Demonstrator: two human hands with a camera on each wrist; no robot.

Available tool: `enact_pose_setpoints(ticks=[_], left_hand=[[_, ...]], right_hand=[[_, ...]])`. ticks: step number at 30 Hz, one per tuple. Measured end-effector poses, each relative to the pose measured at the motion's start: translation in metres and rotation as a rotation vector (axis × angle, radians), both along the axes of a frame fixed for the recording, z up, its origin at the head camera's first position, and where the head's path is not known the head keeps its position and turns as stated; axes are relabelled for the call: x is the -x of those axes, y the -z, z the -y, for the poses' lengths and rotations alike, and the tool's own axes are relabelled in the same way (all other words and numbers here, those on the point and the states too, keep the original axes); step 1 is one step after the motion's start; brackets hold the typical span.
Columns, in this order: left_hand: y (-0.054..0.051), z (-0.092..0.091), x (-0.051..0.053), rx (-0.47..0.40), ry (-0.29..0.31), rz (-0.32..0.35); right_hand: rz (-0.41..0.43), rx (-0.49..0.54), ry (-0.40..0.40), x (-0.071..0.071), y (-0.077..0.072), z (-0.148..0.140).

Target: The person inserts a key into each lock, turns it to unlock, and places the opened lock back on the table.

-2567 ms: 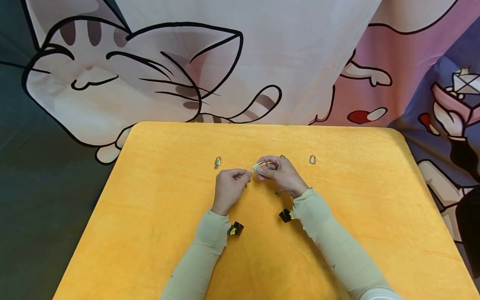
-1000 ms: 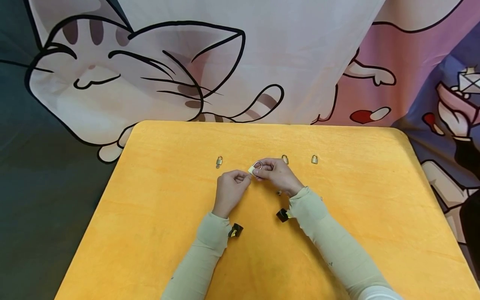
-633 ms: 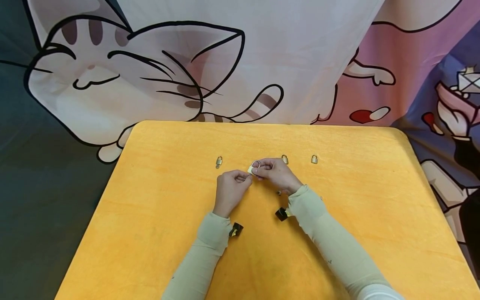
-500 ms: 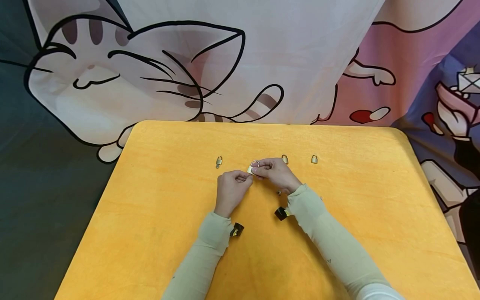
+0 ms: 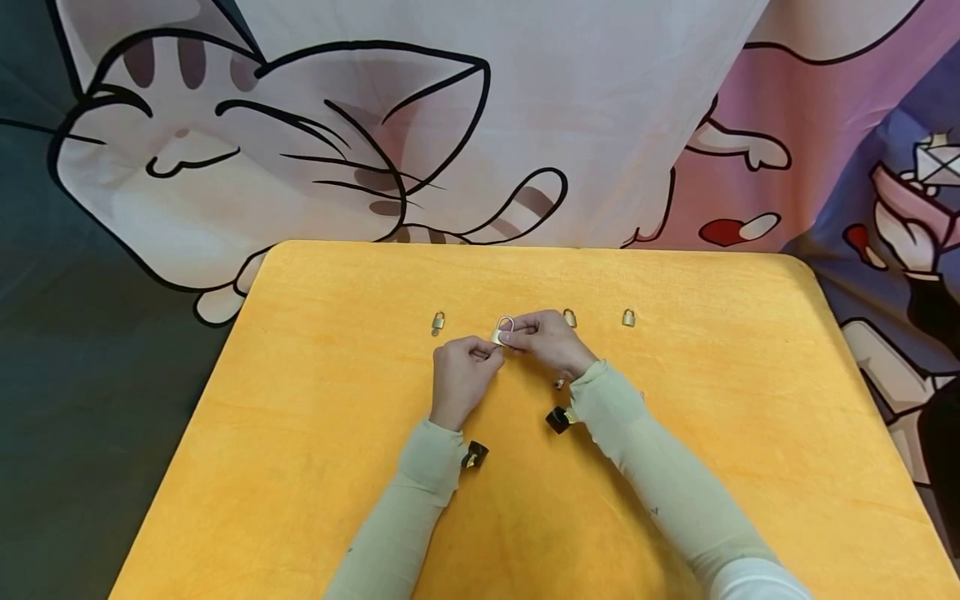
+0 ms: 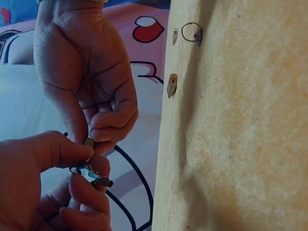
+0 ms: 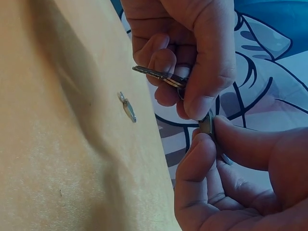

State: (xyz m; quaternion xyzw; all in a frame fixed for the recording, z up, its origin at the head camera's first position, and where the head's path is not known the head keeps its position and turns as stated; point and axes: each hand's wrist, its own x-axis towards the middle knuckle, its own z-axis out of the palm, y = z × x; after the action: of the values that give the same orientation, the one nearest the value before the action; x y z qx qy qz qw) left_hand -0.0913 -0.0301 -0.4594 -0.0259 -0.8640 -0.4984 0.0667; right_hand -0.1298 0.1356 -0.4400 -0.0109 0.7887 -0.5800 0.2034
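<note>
Over the yellow table, my right hand (image 5: 551, 342) pinches a small brass padlock (image 5: 497, 335) between thumb and fingers, its shackle pointing up. My left hand (image 5: 463, 382) meets the padlock's lower end from the left. In the right wrist view, the left hand (image 7: 209, 53) has small keys (image 7: 156, 73) sticking out of its curled fingers, and its thumb tip is at the end of the padlock body (image 7: 206, 126). The left wrist view shows these keys (image 6: 94, 176) between the left fingers. Fingers cover where key and padlock meet, so insertion cannot be told.
A padlock (image 5: 438, 323) with a small piece at its base lies left of the hands. Two more padlocks (image 5: 570, 318) (image 5: 629, 318) lie to the right. A small metal item (image 5: 559, 384) is beneath the right wrist. Cartoon-printed cloth (image 5: 600, 125) hangs behind the table (image 5: 337, 283).
The held padlock has shifted left and turned more upright, with my right hand moving the same way. The padlock behind that hand shows more fully. My left hand keeps nearly the same place.
</note>
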Motion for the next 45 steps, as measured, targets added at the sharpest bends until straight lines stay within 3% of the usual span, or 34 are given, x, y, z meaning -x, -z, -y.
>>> enact_pose_setpoints(ticks=[7,12,21,28,35,45], left_hand=[[0.002,0.001,0.001,0.029,-0.016,0.004],[0.001,0.001,0.001,0.074,-0.016,-0.036],[0.001,0.001,0.002,0.086,-0.031,-0.027],[0.006,0.003,0.004,0.086,-0.038,0.043],[0.012,0.006,0.008,0.120,-0.043,0.118],[0.018,0.010,0.011,0.160,-0.003,0.217]], right_hand=[[0.032,0.002,0.002,0.005,0.002,0.003],[0.054,-0.012,0.000,0.008,0.002,0.006],[0.024,-0.049,-0.032,0.011,0.001,0.007],[0.004,-0.093,-0.072,0.017,0.002,0.009],[0.042,-0.101,-0.061,0.026,0.007,0.016],[-0.039,-0.297,-0.108,0.036,0.016,0.024]])
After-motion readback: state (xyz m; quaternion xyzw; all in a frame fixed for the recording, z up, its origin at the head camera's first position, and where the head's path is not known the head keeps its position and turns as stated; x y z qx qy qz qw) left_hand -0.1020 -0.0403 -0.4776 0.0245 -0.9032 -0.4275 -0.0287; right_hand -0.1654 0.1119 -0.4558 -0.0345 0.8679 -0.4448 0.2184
